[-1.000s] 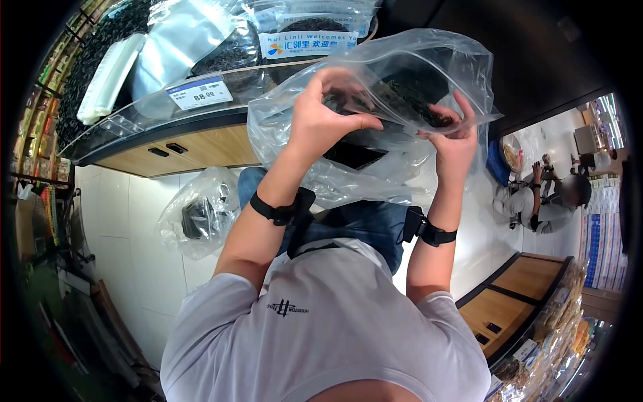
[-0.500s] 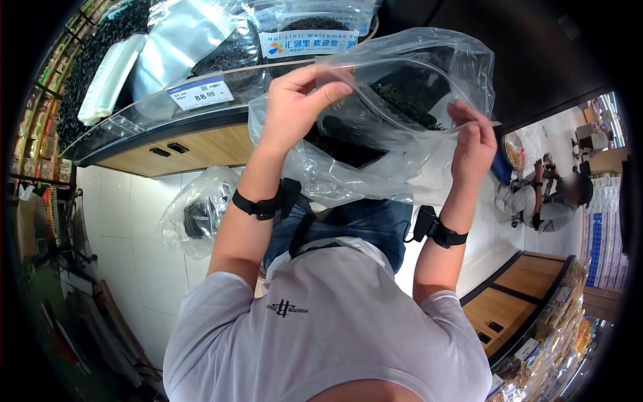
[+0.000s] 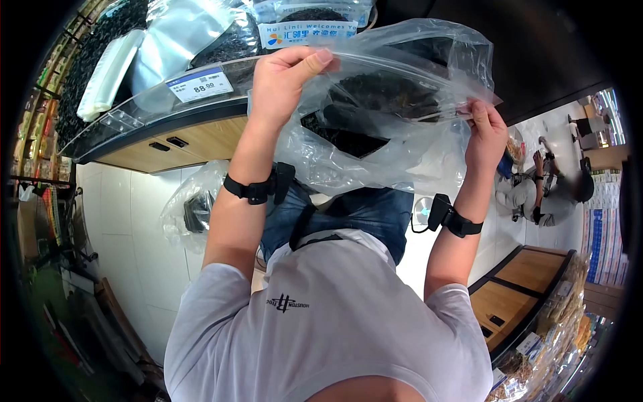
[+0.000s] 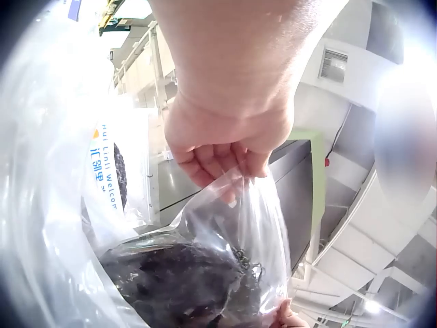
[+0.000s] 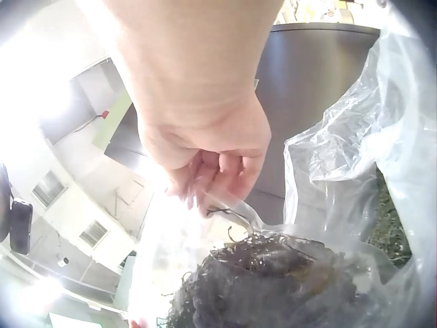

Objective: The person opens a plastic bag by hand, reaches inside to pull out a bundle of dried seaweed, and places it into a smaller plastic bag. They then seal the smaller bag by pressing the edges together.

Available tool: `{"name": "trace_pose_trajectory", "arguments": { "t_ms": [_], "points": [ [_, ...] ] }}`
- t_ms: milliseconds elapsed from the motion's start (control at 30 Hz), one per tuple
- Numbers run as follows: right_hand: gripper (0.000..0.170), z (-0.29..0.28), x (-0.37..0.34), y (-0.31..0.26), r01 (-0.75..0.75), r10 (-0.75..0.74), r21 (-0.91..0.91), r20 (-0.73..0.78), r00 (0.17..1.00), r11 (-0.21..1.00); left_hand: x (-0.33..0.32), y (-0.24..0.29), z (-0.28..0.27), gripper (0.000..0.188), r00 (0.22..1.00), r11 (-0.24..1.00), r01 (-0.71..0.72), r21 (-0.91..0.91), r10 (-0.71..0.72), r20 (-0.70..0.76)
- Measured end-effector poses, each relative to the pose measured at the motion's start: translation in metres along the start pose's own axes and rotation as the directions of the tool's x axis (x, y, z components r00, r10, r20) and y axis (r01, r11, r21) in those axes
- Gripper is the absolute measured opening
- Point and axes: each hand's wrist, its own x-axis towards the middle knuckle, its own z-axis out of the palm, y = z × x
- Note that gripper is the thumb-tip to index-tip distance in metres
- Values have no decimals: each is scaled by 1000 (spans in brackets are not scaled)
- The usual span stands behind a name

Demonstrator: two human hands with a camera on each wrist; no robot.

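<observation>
My left hand point(image 3: 284, 84) pinches the left end of the top edge of a clear zip bag point(image 3: 395, 65). At the other end of that edge, my right hand point(image 3: 486, 130) pinches the plastic between thumb and fingers. The edge stretches nearly straight between them. Dark, stringy dried food point(image 5: 273, 280) fills the lower part of the zip bag in the right wrist view; its kind does not show. Behind and below hangs a larger clear plastic bag point(image 3: 335, 171), with a dark-filled pack point(image 3: 341, 136) inside it.
A display bin with a price label point(image 3: 199, 85) and packed bags marked with a welcome label point(image 3: 308, 33) stands at the front left. Another clear bag point(image 3: 177, 211) lies on the tiled floor. Cabinets point(image 3: 516, 288) stand at right, and another person point(image 3: 542, 191) crouches beyond.
The hands have spread apart, left hand leftward and right hand rightward. The zip bag's mouth, gaping before with fingers inside it, is now drawn long and narrow.
</observation>
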Motion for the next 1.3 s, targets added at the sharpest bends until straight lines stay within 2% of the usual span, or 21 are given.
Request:
{"name": "trace_pose_trajectory", "arguments": {
  "t_ms": [67,100,167,200,233,267,300,333,367,400,467,500,533,600,633,700,833,933,1033,1133,1300],
  "points": [
    [27,-9,3,2,-120,122,-43,47,991,992,-3,0,3,23,999,997,30,-72,-28,26],
    [27,-14,6,2,-119,121,-43,50,991,992,-5,0,6,24,997,988,64,-142,-56,59],
    [33,-17,10,-2,-257,258,-19,97,961,966,-10,2,12,25,995,989,69,-133,-58,85],
    [33,-14,10,-5,-256,257,-22,100,961,967,-13,4,17,26,992,990,73,-125,-59,113],
    [39,-9,11,-8,-72,80,-196,33,996,978,-16,8,21,27,993,993,67,-101,-57,101],
    [46,0,10,-17,100,-108,-374,-1,994,922,-18,10,23,27,993,992,68,-104,-58,99],
    [55,12,6,-32,191,-211,-453,6,978,871,-20,12,26,27,995,994,62,-86,-55,83],
    [55,24,2,-48,189,-210,-458,6,978,869,-21,13,29,27,996,996,55,-68,-50,68],
    [55,36,-1,-63,408,-421,-618,134,897,672,-22,14,32,27,996,996,57,-74,-52,70],
    [54,48,-4,-76,576,-570,-713,299,765,400,-24,15,36,25,997,997,51,-65,-47,63],
    [56,68,-10,-92,700,-536,-569,462,706,431,-28,15,44,24,997,997,50,-63,-46,60],
    [57,85,-15,-101,705,-473,-492,523,709,511,-30,15,48,21,997,994,60,-87,-56,44],
    [50,97,-19,-112,758,-423,-488,633,649,432,-33,15,50,19,997,991,71,-111,-68,27],
    [31,111,-21,-117,709,-207,-503,724,658,494,-37,18,50,17,997,989,74,-128,-69,43],
    [31,115,-20,-116,710,-205,-502,727,656,493,-39,19,48,16,996,987,74,-141,-67,55],
    [20,126,-13,-113,415,136,-579,680,720,701,-42,20,43,16,997,981,57,-187,-47,55],
    [17,134,-7,-113,323,188,-501,727,660,803,-49,22,31,17,997,966,45,-254,-29,66],
    [14,143,-14,-115,424,111,-477,753,648,770,-53,23,24,16,998,964,57,-260,-47,47],
    [14,152,-18,-114,444,24,-400,764,645,801,-55,21,20,16,998,957,65,-283,-58,34],
    [12,156,-18,-113,416,89,-445,760,644,793,-58,21,19,18,995,933,95,-346,-81,54],
    [10,161,-22,-108,426,78,-410,789,610,807,-66,22,19,12,983,943,181,-278,-173,53]
  ]
}}
